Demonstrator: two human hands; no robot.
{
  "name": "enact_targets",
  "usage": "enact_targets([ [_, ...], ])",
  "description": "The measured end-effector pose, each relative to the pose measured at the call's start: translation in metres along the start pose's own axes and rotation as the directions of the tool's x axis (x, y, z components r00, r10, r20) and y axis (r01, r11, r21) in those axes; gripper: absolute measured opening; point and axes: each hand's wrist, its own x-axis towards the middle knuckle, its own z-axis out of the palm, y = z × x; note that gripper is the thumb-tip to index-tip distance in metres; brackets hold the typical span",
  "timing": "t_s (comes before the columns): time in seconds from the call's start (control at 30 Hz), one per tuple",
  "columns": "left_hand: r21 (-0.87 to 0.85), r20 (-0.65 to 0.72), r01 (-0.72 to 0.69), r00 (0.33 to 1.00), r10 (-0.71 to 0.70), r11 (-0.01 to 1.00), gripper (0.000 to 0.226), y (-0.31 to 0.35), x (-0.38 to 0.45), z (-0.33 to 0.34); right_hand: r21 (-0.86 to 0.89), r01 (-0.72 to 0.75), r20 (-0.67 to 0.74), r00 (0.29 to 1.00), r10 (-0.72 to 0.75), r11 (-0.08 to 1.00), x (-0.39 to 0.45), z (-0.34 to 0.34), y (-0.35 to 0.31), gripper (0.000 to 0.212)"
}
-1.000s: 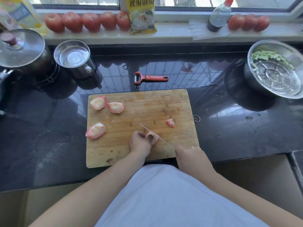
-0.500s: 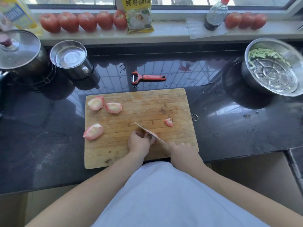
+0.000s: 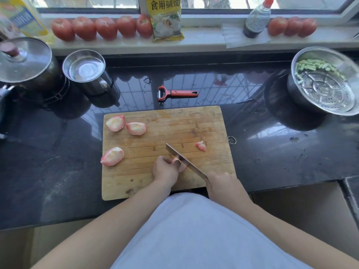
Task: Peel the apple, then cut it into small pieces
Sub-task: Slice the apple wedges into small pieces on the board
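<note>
Left hand (image 3: 165,170) palm down, fingers curled, pinching apple piece (image 3: 181,166) at fingertips. Right hand (image 3: 221,183) fisted round knife (image 3: 185,163) handle. Both forearms bare.

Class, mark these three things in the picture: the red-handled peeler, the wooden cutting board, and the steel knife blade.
Red-handled peeler (image 3: 181,93): head view, on its handle.
Wooden cutting board (image 3: 174,125): head view, bare wood near the far edge.
Steel knife blade (image 3: 185,163): head view, mid-blade.
</note>
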Motion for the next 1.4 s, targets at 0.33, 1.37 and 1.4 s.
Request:
enact_targets([
  [0.33,-0.009,0.02,0.011,1.0,-0.011,1.0,0.029,0.002,-0.001,-0.001,-0.087,0.007,0.039,0.999,-0.004,0.996,-0.004,-0.009,-0.006,0.015],
  [1.37,0.462,0.407,-0.884,0.145,0.902,-0.066,0.017,-0.044,0.014,-0.037,0.082,-0.047,-0.09,0.994,0.054,0.996,-0.001,0.012,0.006,0.018],
  [1.4,0.47,0.405,-0.88,0.147,0.902,-0.068,0.015,-0.044,0.014,-0.037,0.062,-0.031,-0.091,0.995,0.037,0.998,-0.001,0.013,0.006,0.016],
])
